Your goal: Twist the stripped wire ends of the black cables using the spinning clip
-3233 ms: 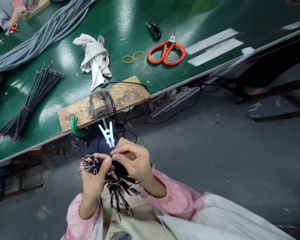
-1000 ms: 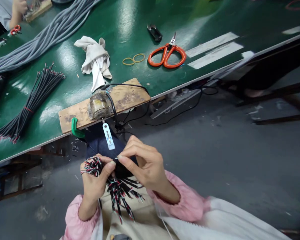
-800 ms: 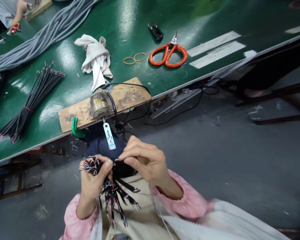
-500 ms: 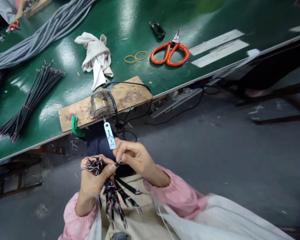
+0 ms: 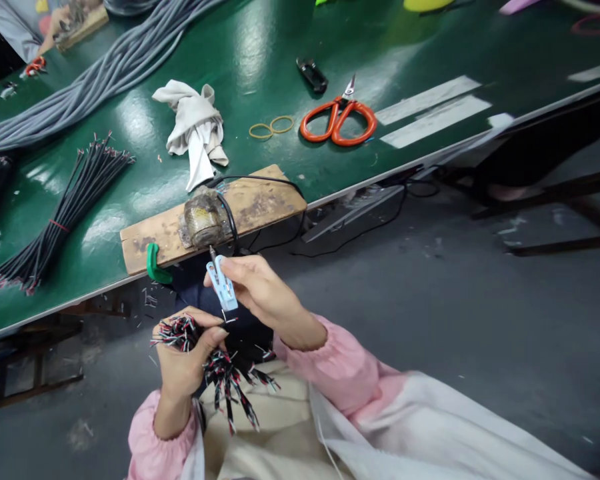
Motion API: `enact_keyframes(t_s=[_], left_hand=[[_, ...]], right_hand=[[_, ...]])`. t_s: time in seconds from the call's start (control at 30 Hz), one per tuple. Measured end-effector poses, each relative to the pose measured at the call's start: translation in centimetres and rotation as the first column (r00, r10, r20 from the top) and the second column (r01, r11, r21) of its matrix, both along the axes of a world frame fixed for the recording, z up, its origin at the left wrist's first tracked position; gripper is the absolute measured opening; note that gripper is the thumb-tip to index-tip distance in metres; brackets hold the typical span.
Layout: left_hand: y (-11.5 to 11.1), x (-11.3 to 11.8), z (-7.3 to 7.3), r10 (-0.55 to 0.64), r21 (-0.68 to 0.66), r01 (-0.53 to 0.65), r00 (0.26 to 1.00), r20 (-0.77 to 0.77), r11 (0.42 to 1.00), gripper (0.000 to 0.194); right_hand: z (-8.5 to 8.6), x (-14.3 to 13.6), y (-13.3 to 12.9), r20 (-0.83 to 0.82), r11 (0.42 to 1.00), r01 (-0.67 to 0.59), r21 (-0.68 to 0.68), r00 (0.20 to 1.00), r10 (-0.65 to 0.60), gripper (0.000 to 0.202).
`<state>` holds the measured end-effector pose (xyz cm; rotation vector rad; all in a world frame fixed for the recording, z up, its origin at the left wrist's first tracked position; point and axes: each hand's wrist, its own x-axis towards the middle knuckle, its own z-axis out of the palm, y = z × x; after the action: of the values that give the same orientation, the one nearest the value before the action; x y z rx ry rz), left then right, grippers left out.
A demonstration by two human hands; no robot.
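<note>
My left hand [image 5: 180, 367] is closed around a bundle of short black cables [image 5: 233, 383] with red, white and black wire ends. Between its thumb and forefinger one cable end sticks out, its thin wires [image 5: 229, 319] parted just below a light-blue plastic clothes peg [image 5: 223, 287]. Thumb and fingers of my right hand [image 5: 267, 293] pinch that peg from the right. The peg sits on the shaft of a small motor [image 5: 203, 221], which is fixed to a wooden board [image 5: 260, 203]. My right fingertips behind the peg are partly hidden.
A green clamp [image 5: 155, 263] grips the board at the table edge. On the green table [image 5: 260, 73] lie a white cloth [image 5: 195, 127], rubber bands [image 5: 271, 127], orange-handled scissors [image 5: 337, 123], a tied black cable bundle [image 5: 63, 217] and long grey cables [image 5: 105, 73]. A person's arm [image 5: 50, 37] shows top left.
My right hand has left the cable's wire ends and moved up onto the blue peg. My left hand has shifted slightly left, bringing the parted wires below the peg.
</note>
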<state>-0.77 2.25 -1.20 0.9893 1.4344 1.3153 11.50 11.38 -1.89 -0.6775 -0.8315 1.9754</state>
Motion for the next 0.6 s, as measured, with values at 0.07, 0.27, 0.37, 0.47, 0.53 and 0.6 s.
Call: enact_keyframes(t_s=[0.07,0.27,0.37,0.47,0.53,0.6], left_hand=[[0.3,0.1,0.0,-0.009,-0.007,0.009,1.000,-0.009,1.000,0.016],[0.8,0.5,0.4,-0.014,-0.017,0.014,1.000,0.015,1.000,0.015],[0.8,0.5,0.5,-0.025,-0.018,0.026,1.000,0.005,1.000,0.015],[0.6,0.5,0.6,-0.029,-0.034,0.029,1.000,-0.010,0.999,0.020],[0.3,0.5,0.7,-0.048,-0.052,0.047,0.999,-0.022,0.998,0.027],[0.0,0.4,0.9,-0.085,-0.086,0.083,0.996,-0.024,0.993,0.034]], right_hand=[[0.1,-0.1,-0.2,-0.054,0.998,-0.037,-0.053,0.998,0.034,0.051],[-0.8,-0.3,-0.8,-0.134,0.979,-0.081,-0.189,0.989,0.056,0.055],[-1.9,-0.2,-0.8,-0.153,0.956,-0.038,-0.291,0.988,-0.008,0.055],[-3.1,0.4,-1.3,-0.126,0.949,0.012,-0.316,0.991,-0.054,0.049],[-3.5,1.0,-1.8,-0.061,0.966,0.059,-0.253,0.995,-0.077,0.043],[-3.5,1.8,-2.5,0.042,0.986,0.105,-0.129,0.994,-0.100,0.037]])
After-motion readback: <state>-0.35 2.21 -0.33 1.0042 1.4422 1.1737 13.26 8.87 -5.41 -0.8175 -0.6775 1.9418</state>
